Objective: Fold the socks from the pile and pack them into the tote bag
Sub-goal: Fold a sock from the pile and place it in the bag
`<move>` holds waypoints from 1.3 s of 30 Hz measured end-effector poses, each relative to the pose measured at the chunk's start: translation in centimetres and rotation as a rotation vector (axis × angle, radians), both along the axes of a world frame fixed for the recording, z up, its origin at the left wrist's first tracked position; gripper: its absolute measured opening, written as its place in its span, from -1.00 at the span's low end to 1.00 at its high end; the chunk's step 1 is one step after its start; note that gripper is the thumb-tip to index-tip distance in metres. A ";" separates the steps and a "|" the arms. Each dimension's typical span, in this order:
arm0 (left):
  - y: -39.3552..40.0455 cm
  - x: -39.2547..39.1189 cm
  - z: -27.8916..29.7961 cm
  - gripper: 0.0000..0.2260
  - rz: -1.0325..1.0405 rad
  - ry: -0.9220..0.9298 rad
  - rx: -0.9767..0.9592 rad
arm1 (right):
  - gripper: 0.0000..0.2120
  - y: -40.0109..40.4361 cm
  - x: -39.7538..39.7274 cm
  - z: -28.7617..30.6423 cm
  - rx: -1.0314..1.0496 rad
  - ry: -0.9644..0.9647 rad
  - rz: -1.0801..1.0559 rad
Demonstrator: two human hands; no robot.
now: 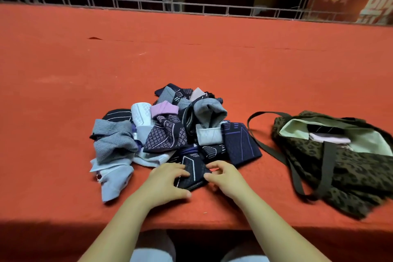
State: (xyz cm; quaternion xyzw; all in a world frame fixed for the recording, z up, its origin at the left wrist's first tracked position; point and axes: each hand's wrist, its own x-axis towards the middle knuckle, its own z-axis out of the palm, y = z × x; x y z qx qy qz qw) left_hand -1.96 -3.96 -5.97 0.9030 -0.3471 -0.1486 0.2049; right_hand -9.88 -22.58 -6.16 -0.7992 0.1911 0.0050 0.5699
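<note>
- the sock pile (165, 130) sits on the red desk (191, 59), toward its near edge, a jumble of grey, white, pink and dark patterned socks.
- at the near edge of the pile lies a dark sock (192, 173) with pale line markings, folded into a small flat packet on the desk.
- the left hand (168, 183) rests on the left side of that dark sock, fingers curled over its edge and gripping it, thumb out toward the near side.
- the right hand (225, 176) is at the sock's right edge, fingers bent and pinching the fabric there.
- to the right of the pile, a little apart, lies the tote bag (340, 166), leopard-print with dark straps, mouth open toward the far side and pale green lining showing.
- inside the bag are folded socks (327, 134), one dark, one pale lilac.
- beyond the pile, past the desk's far edge, runs a metal truss (148, 4).
</note>
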 end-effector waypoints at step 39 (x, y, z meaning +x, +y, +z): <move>-0.4 -0.9 7.1 -0.81 0.022 0.595 -0.402 | -0.82 0.1 -2.5 4.4 0.080 -0.049 -0.043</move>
